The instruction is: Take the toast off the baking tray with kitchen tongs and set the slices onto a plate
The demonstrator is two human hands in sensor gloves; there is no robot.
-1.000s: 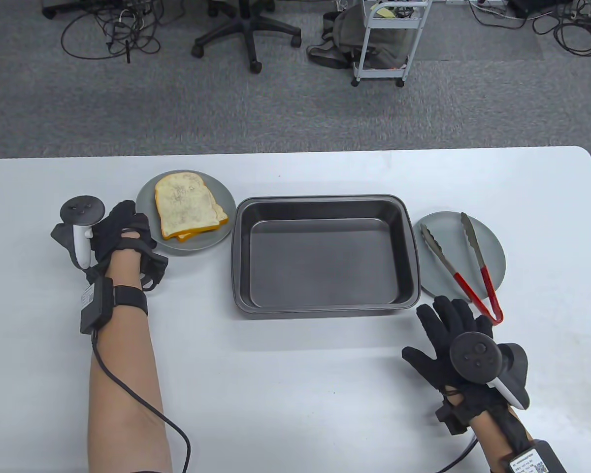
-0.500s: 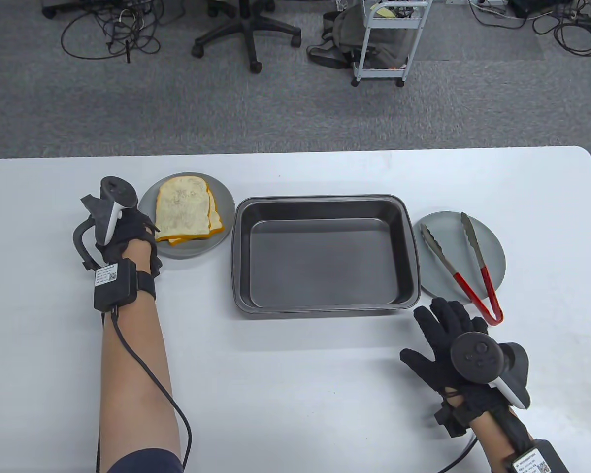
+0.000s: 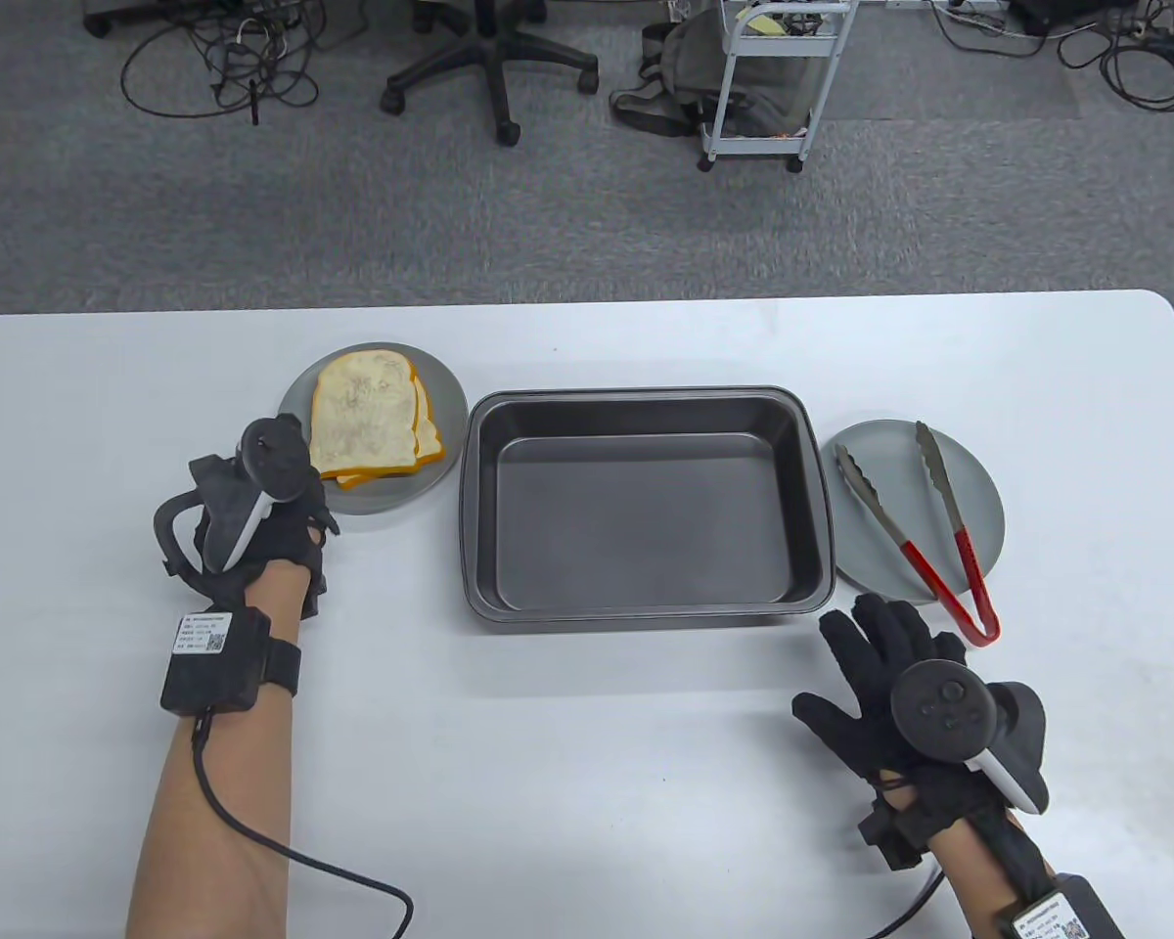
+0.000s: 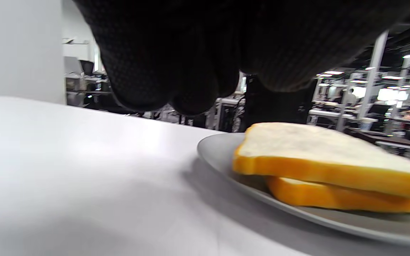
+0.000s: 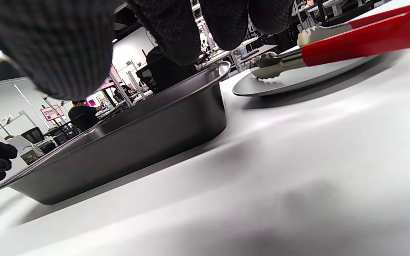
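Note:
Two slices of toast (image 3: pixel 372 416) lie stacked on the left grey plate (image 3: pixel 391 497), seen close in the left wrist view as toast (image 4: pixel 315 156) on the plate (image 4: pixel 215 153). The dark baking tray (image 3: pixel 646 395) at mid-table holds nothing. Red-handled tongs (image 3: pixel 925 533) rest on the right grey plate (image 3: pixel 890 460), their handle end over its front rim. My left hand (image 3: pixel 298 533) hovers just off the left plate's front-left rim, fingers (image 4: pixel 176 71) loosely curled and holding nothing. My right hand (image 3: pixel 885 655) lies flat with spread fingers, just in front of the tongs' handle.
The right wrist view shows the tray's side wall (image 5: pixel 137 131), the tongs (image 5: pixel 361 39) and their plate (image 5: pixel 297 80). Beyond the table's far edge stand an office chair (image 3: pixel 494 64) and a white cart (image 3: pixel 773 88). Bare white table (image 3: pixel 587 763) spreads between my arms.
The toast stack turned slightly on its plate a second ago. My left hand has since drawn back from the plate's left edge toward the front. The right hand barely moved.

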